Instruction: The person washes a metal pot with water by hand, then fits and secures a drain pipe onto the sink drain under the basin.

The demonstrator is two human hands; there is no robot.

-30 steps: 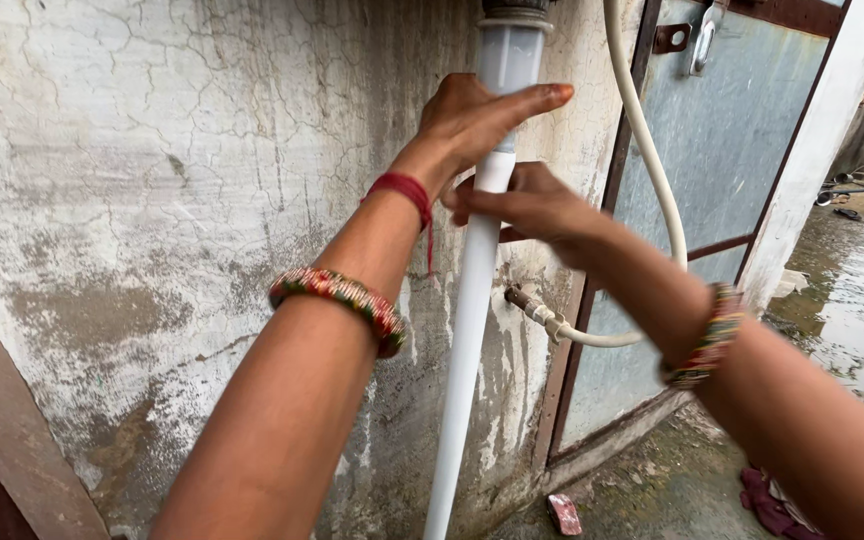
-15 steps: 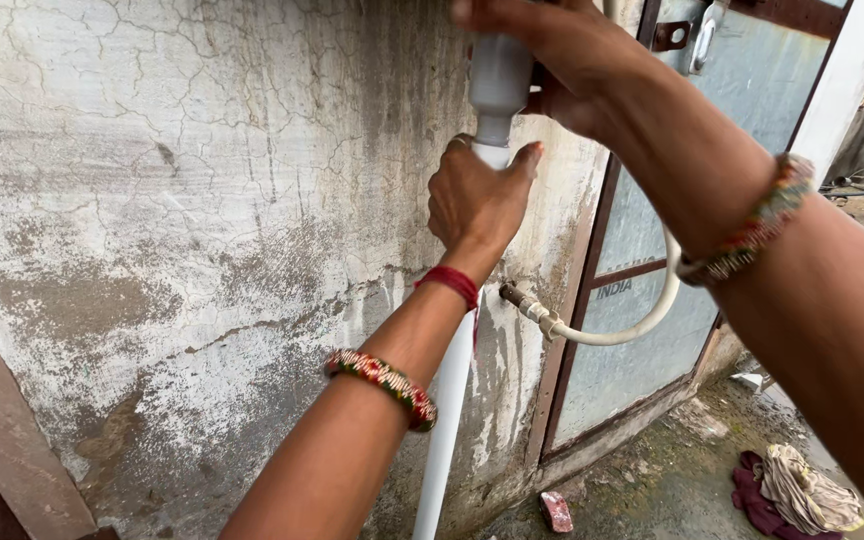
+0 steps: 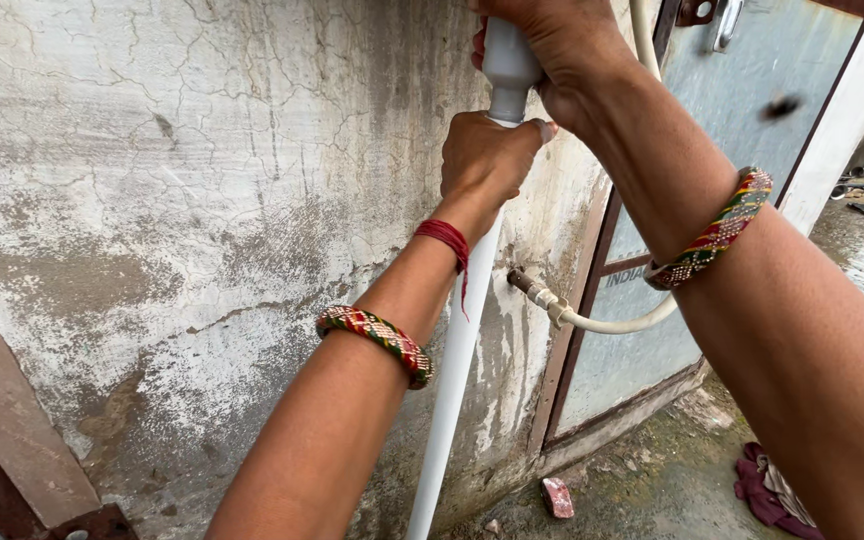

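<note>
The left forearm rises from the bottom edge of the view, wearing a beaded red, green and gold bangle (image 3: 377, 340) and a red thread wristband (image 3: 444, 238). The left hand (image 3: 482, 160) is wrapped tight around the slim white plastic pipe (image 3: 457, 370), thumb tip showing on the right side. That pipe stands almost upright against the cracked, stained plaster wall (image 3: 152, 200), running from the ground by the wall's foot up to the wider white plastic coupling (image 3: 508, 62) near the top edge. The right arm crosses down from the right, wrist bent, with a matching bangle (image 3: 717, 235); the right hand (image 3: 542, 50) is clenched firmly over the coupling. The pipe looks light and rigid yet likely smooth and a little slippery, so a full-palm hold close to the joint suits it best. Beyond, a cream flexible hose (image 3: 607, 322) loops from a metal wall fitting beside a grey metal door (image 3: 752, 130).
</note>
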